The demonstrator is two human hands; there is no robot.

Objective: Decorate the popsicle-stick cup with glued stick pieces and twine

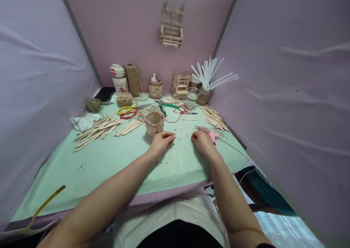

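Left hand [162,142]: fingers being held narrow, contents unclear | right hand [202,140]: likewise, beside pink glue gun [213,135] | wood scraps [179,139] best being pinched lightly, metal nozzle [196,127] being avoided

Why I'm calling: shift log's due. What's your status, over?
Left hand beside wooden cup, right hand by pink glue gun; grips unclear. Cup upright. Wood scraps between hands.
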